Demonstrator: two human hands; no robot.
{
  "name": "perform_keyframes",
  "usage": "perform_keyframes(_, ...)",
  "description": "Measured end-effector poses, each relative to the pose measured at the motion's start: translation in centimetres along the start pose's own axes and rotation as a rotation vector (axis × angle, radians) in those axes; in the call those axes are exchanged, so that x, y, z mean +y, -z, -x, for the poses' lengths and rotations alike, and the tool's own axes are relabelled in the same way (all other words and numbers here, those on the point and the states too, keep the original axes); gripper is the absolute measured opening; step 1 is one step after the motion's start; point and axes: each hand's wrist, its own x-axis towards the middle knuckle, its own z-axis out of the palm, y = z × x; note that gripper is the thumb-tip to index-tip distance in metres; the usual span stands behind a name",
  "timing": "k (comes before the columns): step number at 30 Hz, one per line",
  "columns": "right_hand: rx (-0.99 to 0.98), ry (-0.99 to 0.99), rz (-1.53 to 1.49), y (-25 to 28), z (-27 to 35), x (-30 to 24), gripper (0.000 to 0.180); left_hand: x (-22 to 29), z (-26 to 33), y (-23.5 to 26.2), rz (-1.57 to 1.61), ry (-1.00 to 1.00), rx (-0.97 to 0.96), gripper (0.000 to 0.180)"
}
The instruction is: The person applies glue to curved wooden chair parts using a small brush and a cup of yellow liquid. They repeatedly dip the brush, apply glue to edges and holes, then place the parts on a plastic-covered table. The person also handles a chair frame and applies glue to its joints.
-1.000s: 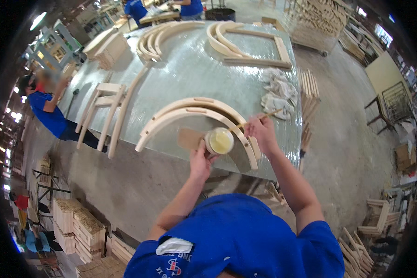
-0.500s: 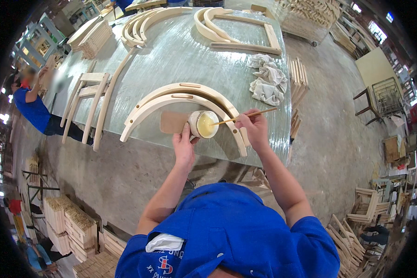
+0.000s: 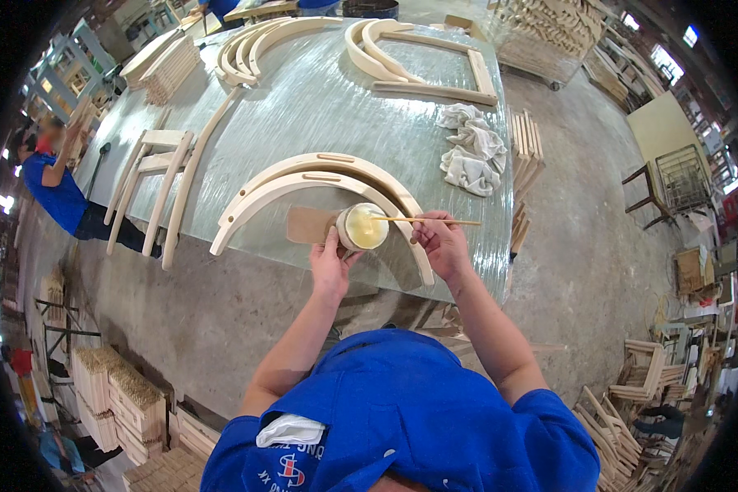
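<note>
Well, from my end of the link, the left hand [image 3: 330, 268] has its grip closed around a round pale cup [image 3: 346, 233], thumb up along the near-left wall and the other fingers reaching below it. The cup sits at the top of that grip, tipped so its mouth faces my camera, and a pale yellow substance [image 3: 367, 234] shows inside. Just left of the cup, beside the thumb, there is a flat brown panel [image 3: 306, 225] with rounded corners — I can't tell whether the fingers hold it too.

My view of the right hand [image 3: 444, 248] shows a pinch on a thin stick [image 3: 459, 221], thumb and fingertips meeting around its middle. The stick runs nearly level: 1 end reaches over the cup's mouth to the yellow substance, the other pokes out right of the hand. How deep the tip goes, I can't make out.

Beyond both hands I see 2 curved wooden pieces [image 3: 283, 185] lying side by side on the shiny table [image 3: 303, 111], their arc bowing around the cup's far side. Crumpled white cloths [image 3: 471, 156] lie near the table's right edge, and a wooden frame [image 3: 162, 164] stands well left — beside it, a person in a blue shirt [image 3: 56, 193].
</note>
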Motion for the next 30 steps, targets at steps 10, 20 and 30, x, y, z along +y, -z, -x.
perform_keyframes(10, 0.151, -0.063, 0.024, 2.0, -0.2, 0.3, 0.019, -1.1, 0.0, -1.3, -0.005, 0.038, -0.053, 0.027)
perform_keyframes(20, 0.045, 0.321, 0.581, 2.8, 1.2, -3.9, 0.015, -2.8, -1.3, 1.3, 0.027, 0.143, 0.018, 0.032)
perform_keyframes(30, -0.259, 0.625, 1.532, 0.0, 1.1, -2.9, 0.014, -2.9, -1.0, 6.2, 0.033, 0.109, 0.070, 0.030)
